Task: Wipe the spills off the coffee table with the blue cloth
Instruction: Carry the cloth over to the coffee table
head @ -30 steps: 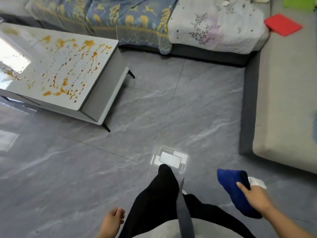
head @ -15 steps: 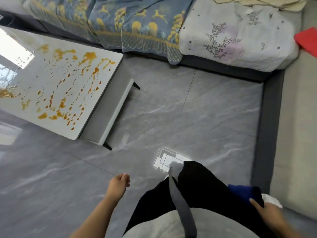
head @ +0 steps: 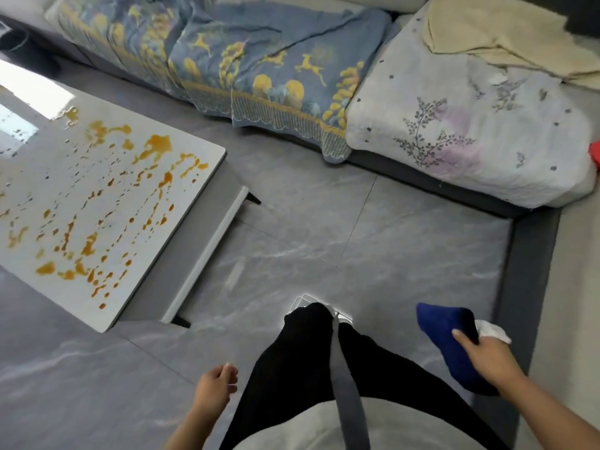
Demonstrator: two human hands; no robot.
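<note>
Blue cloth (head: 454, 344) is bunched up in the person's right hand (head: 487, 358), thumb pressed on top and fingers wrapped under it, with a bit of white cloth (head: 492, 329) poking out just past the knuckles. So that hand is definitely gripping the cloth, hanging low beside the right leg.

Left hand (head: 214, 384) is down by the other leg with its fingers loosely curled and nothing in it, pretty much relaxed.

Only one camera, the head view, looking down. Black trousers (head: 292, 362) and a grey strap (head: 347, 384) sit between the two hands, and a bright patch of reflected light shows on the grey marble-look floor (head: 357, 248) just ahead of the front knee.

The coffee table (head: 201, 177) is well up and off to the left of the left hand, nowhere near the cloth. Its glossy white top is covered in orange spills (head: 156, 144), from big blobs near the far edge down to lots of little drops and streaks toward the near corner.

Straight ahead of both hands, beyond the floor, there's a sofa (head: 535, 241) with a blue deer-print blanket (head: 276, 69), a white floral quilt (head: 454, 131) and a cream throw (head: 503, 37). Something red (head: 595, 154) peeks in at the far right edge, above the right hand.
</note>
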